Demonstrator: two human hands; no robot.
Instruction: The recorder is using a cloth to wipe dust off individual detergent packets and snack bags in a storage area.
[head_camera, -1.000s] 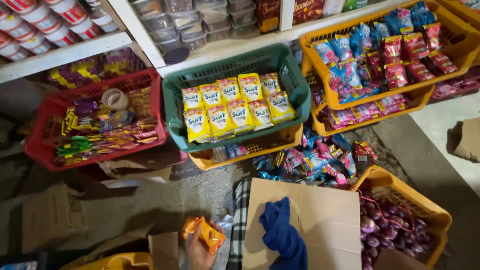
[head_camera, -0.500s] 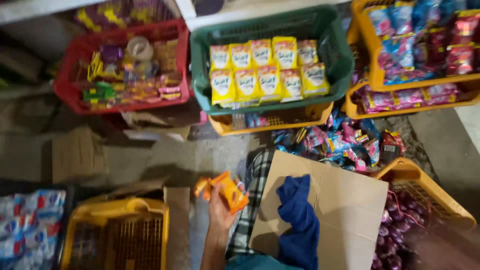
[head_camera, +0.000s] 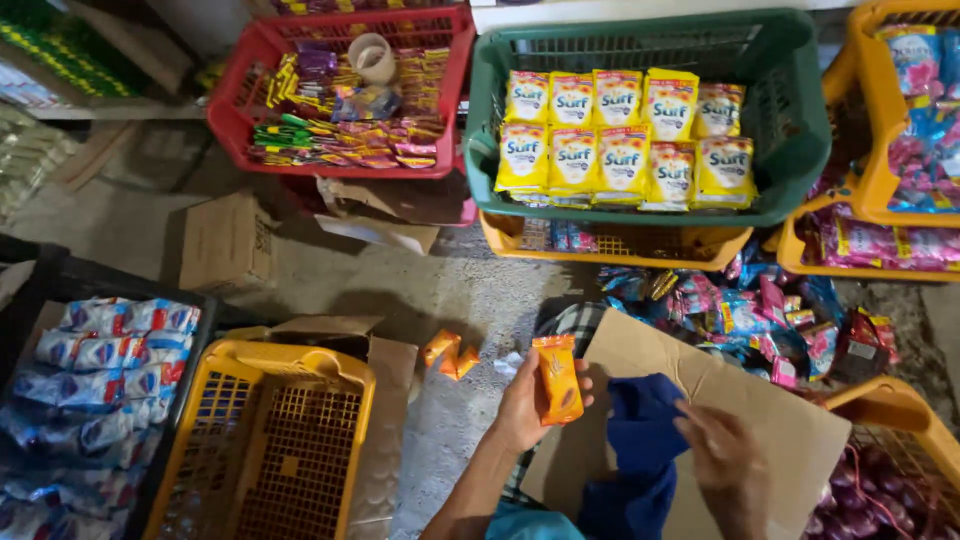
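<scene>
The right hand (head_camera: 722, 462) (blurred) partly hides the blue cloth (head_camera: 640, 450).

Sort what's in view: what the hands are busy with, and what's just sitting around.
In hand:
left hand holds an orange sachet
right hand on the blue cloth over the cardboard sheet

Lying about:
empty yellow basket
green basket of yellow packets
red basket

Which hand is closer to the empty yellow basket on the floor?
Left. The left hand, holding an orange packet, is just right of the yellow basket. The right hand rests farther right, on blue cloth.
</scene>
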